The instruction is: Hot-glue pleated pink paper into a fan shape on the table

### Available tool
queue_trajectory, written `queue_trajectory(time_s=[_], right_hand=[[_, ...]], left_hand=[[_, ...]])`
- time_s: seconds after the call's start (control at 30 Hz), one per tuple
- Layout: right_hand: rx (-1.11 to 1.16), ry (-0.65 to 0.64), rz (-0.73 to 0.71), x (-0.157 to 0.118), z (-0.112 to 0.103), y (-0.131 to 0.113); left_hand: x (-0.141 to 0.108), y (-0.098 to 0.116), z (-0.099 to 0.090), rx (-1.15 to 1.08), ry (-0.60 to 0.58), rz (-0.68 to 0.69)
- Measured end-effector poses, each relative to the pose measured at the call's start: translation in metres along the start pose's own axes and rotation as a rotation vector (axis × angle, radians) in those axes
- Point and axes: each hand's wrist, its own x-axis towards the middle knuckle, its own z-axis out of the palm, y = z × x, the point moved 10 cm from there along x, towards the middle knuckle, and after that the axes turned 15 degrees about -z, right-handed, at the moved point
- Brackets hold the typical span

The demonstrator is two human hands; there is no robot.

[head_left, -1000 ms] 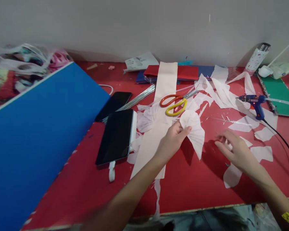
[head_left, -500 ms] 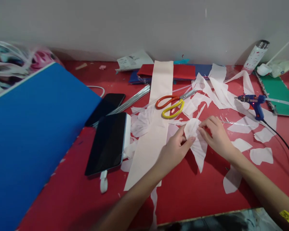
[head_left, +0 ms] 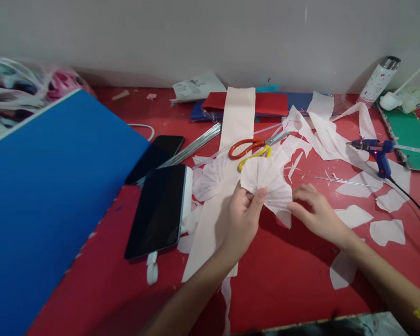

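A white crepe paper petal piece (head_left: 269, 183), fanned out and finely creased, is held up above the red table. My left hand (head_left: 243, 217) pinches its lower left side, thumb in front and fingers behind. At the right edge of the paper, my right hand (head_left: 317, 212) grips the border between thumb and curled fingers. Scissors (head_left: 254, 150) with one red and one yellow handle lie just behind the paper, which overlaps the yellow loop. Beneath the left forearm runs a long pale paper strip (head_left: 210, 233).
A blue glue gun (head_left: 380, 151) with a red light lies at right, its cord trailing off. White paper scraps (head_left: 387, 232) are scattered around. A tablet (head_left: 159, 210), phone (head_left: 164, 149), wire bundle (head_left: 196, 144) and large blue board (head_left: 63, 186) occupy the left. A tumbler (head_left: 380, 81) leans behind.
The paper has moved up and left and now spreads wide like a fan, where before it hung narrow and pointed. My left hand turned more upright; my right hand shifted down to the paper's right edge.
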Motion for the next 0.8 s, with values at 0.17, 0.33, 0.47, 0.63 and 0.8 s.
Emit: queue_trajectory(time_s=[0.17,0.33,0.47,0.63,0.8], right_hand=[[0.186,-0.091,0.028,-0.001,0.017,-0.004],[0.213,-0.096,0.037,-0.003,0.019,0.000],[0.220,-0.105,0.031,-0.003,0.020,0.000],[0.220,-0.118,0.029,-0.003,0.021,0.000],[0.204,-0.113,0.035,-0.003,0.020,0.002]], left_hand=[[-0.005,0.004,0.006,-0.076,-0.021,-0.002],[-0.006,0.003,0.005,-0.071,-0.020,0.004],[-0.005,0.003,0.004,-0.080,-0.013,-0.008],[-0.005,0.008,0.005,-0.125,-0.035,0.005],[-0.004,0.004,0.000,-0.088,0.010,-0.014]])
